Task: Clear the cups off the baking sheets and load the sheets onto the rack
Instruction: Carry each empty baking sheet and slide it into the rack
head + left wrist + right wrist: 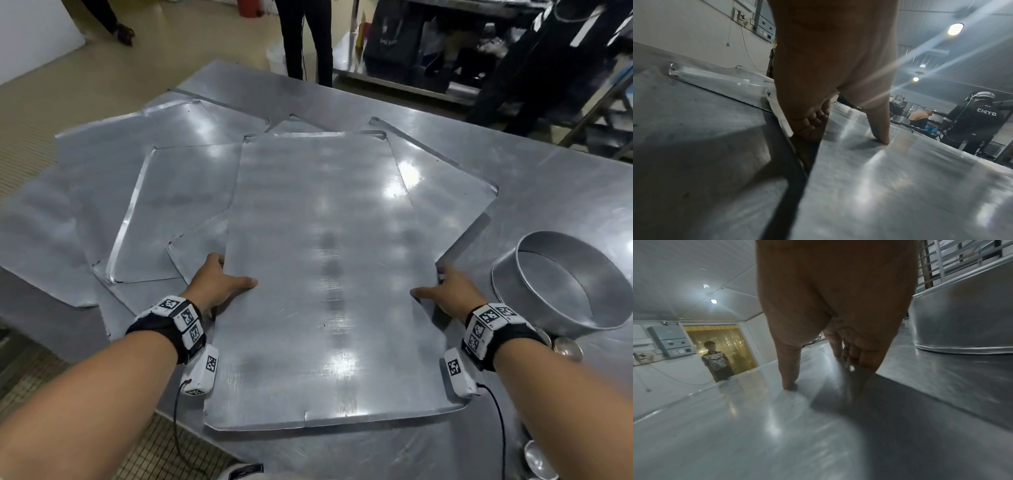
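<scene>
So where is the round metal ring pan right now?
In the head view, the round ring pan stands on the table at the right, just beyond the right hand.

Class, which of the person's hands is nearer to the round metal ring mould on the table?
Right. The right hand grips the top baking sheet's right edge, beside the ring mould; the left hand grips the opposite edge.

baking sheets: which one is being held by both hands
The top baking sheet, nearest the person: the left hand and right hand grip its side edges, thumbs on top. The other sheets lie fanned beneath, untouched.
</scene>
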`<state>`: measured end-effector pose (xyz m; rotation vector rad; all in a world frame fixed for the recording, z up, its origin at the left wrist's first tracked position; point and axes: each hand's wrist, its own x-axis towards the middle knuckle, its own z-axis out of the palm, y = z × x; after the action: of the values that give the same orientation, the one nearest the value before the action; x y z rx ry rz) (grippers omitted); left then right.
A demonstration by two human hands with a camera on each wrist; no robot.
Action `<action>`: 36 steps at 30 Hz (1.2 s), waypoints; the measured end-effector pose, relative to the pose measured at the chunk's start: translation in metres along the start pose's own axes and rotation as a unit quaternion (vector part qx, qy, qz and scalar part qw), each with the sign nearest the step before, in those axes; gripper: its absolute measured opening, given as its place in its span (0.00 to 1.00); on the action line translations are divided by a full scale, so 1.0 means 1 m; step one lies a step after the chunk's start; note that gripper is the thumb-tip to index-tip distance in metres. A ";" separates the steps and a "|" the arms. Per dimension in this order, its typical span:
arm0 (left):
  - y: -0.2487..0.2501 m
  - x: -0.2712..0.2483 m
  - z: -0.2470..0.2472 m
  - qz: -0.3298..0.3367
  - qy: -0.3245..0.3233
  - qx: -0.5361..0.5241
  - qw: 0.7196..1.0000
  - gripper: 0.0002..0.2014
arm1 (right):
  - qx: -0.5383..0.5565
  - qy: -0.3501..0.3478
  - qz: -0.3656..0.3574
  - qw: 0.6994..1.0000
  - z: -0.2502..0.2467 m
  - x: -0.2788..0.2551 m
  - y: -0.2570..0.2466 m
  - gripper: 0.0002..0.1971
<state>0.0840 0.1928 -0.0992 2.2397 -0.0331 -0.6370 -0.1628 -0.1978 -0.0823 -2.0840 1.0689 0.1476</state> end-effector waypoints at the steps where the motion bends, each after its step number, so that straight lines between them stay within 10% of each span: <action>1: 0.000 0.001 -0.002 0.003 0.000 -0.005 1.000 0.40 | 0.007 0.000 0.011 1.000 0.003 -0.003 0.003 0.27; 7: -0.002 0.007 -0.009 0.017 0.007 -0.076 0.997 0.37 | 0.040 0.002 0.042 0.998 0.020 -0.016 0.012 0.45; 21: 0.019 0.050 -0.048 0.074 0.023 -0.074 0.994 0.40 | 0.083 0.049 0.027 0.995 0.037 -0.023 -0.018 0.32; 36: 0.106 0.124 -0.035 0.137 -0.042 -0.012 0.990 0.33 | 0.126 0.098 0.078 0.984 0.027 0.016 -0.018 0.56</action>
<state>0.2273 0.1163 -0.0584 2.1334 -0.3669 -0.5782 -0.1330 -0.1838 -0.0970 -1.8146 1.2979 -0.1153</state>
